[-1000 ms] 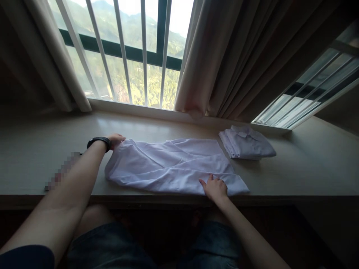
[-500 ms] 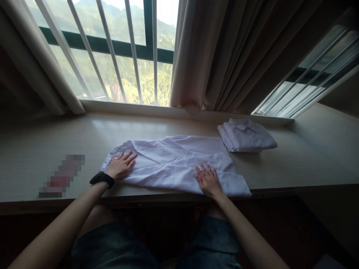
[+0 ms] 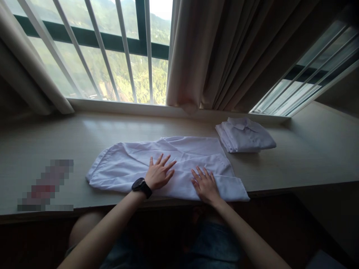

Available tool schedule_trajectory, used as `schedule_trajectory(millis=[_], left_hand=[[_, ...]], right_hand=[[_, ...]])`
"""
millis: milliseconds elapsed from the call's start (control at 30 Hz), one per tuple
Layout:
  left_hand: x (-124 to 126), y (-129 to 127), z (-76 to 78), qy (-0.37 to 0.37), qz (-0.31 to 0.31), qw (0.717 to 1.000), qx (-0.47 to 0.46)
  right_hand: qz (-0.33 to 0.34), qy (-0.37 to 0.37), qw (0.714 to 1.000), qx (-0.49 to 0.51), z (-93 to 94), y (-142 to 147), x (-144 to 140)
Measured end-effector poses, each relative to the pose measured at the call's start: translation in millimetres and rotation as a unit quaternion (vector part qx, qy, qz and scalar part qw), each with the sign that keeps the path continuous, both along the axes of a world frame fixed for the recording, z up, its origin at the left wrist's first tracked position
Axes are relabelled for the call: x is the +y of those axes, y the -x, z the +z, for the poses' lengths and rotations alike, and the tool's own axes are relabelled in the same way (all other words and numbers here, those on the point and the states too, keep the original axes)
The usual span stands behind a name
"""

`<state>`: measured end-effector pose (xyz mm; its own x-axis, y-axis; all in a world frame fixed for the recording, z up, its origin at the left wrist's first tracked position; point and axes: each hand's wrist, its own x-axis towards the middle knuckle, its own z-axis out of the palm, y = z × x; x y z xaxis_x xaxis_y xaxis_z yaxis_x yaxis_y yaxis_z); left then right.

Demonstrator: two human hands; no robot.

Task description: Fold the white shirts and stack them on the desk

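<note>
A white shirt (image 3: 123, 168) lies spread lengthwise on the pale window ledge (image 3: 42, 145), partly folded into a long strip. My left hand (image 3: 159, 173), with a black watch on its wrist, rests flat on the middle of the shirt, fingers spread. Close beside it, my right hand (image 3: 205, 184) presses flat on the shirt's near right part. Neither hand grips the cloth.
A folded white shirt (image 3: 245, 135) sits on the ledge at the right, near the beige curtain (image 3: 224, 56). A barred window (image 3: 112, 56) runs along the back. A blurred patch (image 3: 46, 185) lies at the ledge's left front. My knees are below the ledge edge.
My left hand has slid from the shirt's far left end to its middle, next to the right hand. The shirt's left end now lies flatter and longer.
</note>
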<state>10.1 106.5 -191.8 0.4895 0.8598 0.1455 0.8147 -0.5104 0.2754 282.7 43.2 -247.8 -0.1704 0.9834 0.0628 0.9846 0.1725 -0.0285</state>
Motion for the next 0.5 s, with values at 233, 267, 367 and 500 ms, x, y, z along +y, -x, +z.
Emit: schedule_trajectory(millis=[233,267,367,500], left_hand=[[37,4,-39.8,0.007,0.006,1.0,0.001],[40,10,-40.0,0.006,0.006,1.0,0.002],[45,25,-37.9,0.007,-0.001,1.0,0.006],[43,34,-37.0,0.005,-0.011,1.0,0.013]], right_hand=[[0.017,-0.016,1.0,0.007,7.3,11,28],[0.028,-0.022,0.999,0.014,10.1,12,40],[0.034,-0.05,0.997,0.041,23.0,7,102],[-0.001,-0.044,0.998,0.048,40.4,-22,223]])
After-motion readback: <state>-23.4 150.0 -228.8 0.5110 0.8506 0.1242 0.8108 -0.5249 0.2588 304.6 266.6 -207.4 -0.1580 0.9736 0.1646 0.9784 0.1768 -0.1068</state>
